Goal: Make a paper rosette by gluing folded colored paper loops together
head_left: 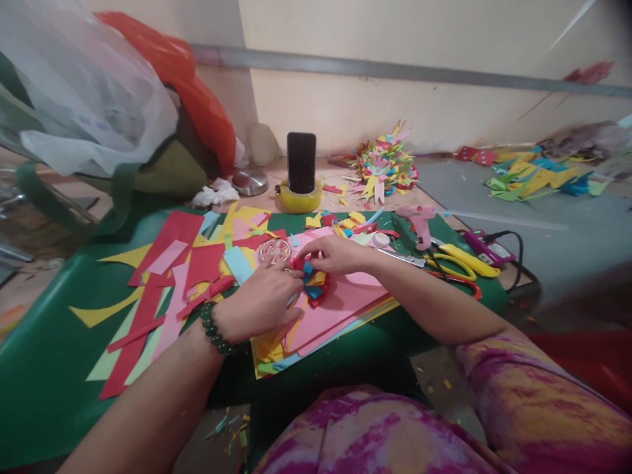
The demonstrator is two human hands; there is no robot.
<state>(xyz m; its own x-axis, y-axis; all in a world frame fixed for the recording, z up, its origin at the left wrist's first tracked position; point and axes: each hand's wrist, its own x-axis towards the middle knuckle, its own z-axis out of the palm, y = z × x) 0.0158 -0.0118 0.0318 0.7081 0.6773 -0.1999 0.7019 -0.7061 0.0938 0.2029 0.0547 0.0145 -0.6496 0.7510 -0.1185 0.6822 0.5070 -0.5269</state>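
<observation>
My left hand (261, 301), with a dark bead bracelet on the wrist, rests on a small paper flower (312, 283) made of red, blue and yellow pieces, its fingers curled onto it. From the other side my right hand (334, 253) pinches the flower's top edge. The flower lies on a stack of pink paper sheets (340, 306) on a green board (49, 368). Beside my left fingers lies a round tape roll (274, 250).
Red, yellow and pink paper strips (168, 283) cover the board's left. A phone (301, 162) stands in a yellow tape ring (299, 197). A pink glue gun (419, 222), yellow and red scissors (457, 266) and a power strip (486, 247) lie right. A finished paper flower (384, 168) sits behind.
</observation>
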